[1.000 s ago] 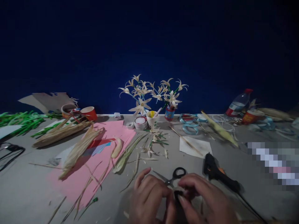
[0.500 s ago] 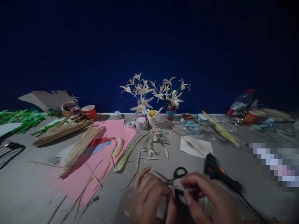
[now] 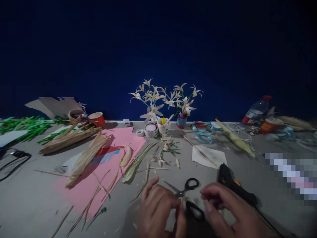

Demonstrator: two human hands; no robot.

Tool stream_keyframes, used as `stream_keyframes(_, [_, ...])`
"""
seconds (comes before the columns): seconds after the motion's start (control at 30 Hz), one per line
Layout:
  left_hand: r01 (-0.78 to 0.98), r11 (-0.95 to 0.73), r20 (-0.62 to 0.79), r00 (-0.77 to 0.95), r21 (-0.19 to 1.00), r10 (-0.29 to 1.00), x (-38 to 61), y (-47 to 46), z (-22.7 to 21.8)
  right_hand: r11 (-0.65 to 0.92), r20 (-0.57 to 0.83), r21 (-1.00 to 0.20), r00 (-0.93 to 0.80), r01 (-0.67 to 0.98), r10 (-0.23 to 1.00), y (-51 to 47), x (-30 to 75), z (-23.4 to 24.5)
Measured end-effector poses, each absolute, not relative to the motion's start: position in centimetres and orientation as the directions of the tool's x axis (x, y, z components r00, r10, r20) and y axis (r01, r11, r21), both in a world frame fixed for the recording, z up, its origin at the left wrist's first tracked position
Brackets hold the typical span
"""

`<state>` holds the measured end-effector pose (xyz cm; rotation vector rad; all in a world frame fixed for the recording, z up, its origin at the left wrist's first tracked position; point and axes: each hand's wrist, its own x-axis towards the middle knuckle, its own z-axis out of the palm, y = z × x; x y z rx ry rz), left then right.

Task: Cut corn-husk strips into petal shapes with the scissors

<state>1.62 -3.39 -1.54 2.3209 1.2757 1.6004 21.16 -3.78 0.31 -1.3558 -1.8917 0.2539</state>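
Observation:
Both my hands are low at the table's near edge. My left hand [image 3: 158, 209] has its fingers curled, pinching a small pale piece [image 3: 185, 200] that I cannot name. My right hand [image 3: 229, 211] sits a little to the right with bent fingers, and whatever it holds is hidden. Between the hands lie black scissors [image 3: 188, 185], blades pointing left, with a black loop [image 3: 196, 211] showing just in front of my right thumb. A black glue gun [image 3: 234, 186] lies just beyond my right hand, its cord trailing to the right.
A pink sheet [image 3: 116, 145] carries dried husk bundles [image 3: 85, 157]. Pale handmade flowers [image 3: 164, 99] stand in cups at the back. Also there: tape rolls [image 3: 150, 129], red cups [image 3: 97, 119], green leaves [image 3: 24, 125], a white paper [image 3: 210, 156], blue ribbon [image 3: 203, 132], a bottle [image 3: 256, 109].
My right hand has drawn a little to the right, away from my left hand, uncovering the black loop between them. My left hand has stayed put.

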Motion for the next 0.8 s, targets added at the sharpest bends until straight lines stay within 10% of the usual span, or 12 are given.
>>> stream_keyframes(0.3, [0.626, -0.683, 0.764, 0.206, 0.377, 0.611, 1.2, -3.4, -1.1, 0.515, 0.511, -0.477, -0.252, 0.712, 0.822, -3.3, 19.8, 0.9])
stream_keyframes(0.57, [0.519, -0.661, 0.717, 0.125, 0.542, 0.686, 1.6, -3.5, -1.5, 0.519, 0.565, -0.555, -0.164, 0.65, 0.809, -3.8, 22.1, 0.6])
stream_keyframes(0.7, [0.173, -0.288, 0.261, 0.161, 0.942, 0.952, 1.8, -3.7, -1.1, 0.542, 0.402, -0.752, -0.391, 0.374, 0.828, -3.5, 21.5, 1.5])
stream_keyframes(0.8, [-0.131, 0.231, -0.173, 0.351, 0.964, 0.92, 2.0, -3.3, -1.6, 0.341, 0.189, -0.915, -0.518, 0.215, 0.834, -2.7, 21.4, 1.6])
